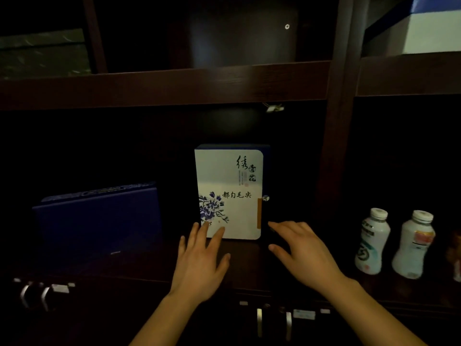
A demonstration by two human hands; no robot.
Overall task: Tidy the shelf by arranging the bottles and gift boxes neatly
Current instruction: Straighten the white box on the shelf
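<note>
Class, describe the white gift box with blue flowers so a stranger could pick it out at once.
Find the dark wooden shelf and look in its middle compartment. The white gift box with blue flowers stands upright there, just beyond both open hands. Unlike the plain dark blue box to its left, it carries black calligraphy.

**Hidden, cropped and unreadable parts of a dim shelf scene**

The back of the dark wooden shelf (164,88) is lost in shadow. The lower left corner of the white gift box (230,193) is covered by the left hand (199,260); its small print cannot be read. The blue box (97,221) is barely lit, and its lettering is illegible. The labels on the two white bottles (371,242) are blurred. A reddish object (455,255) and a blue-and-white box (434,28) are cut off by the right edge.
</note>
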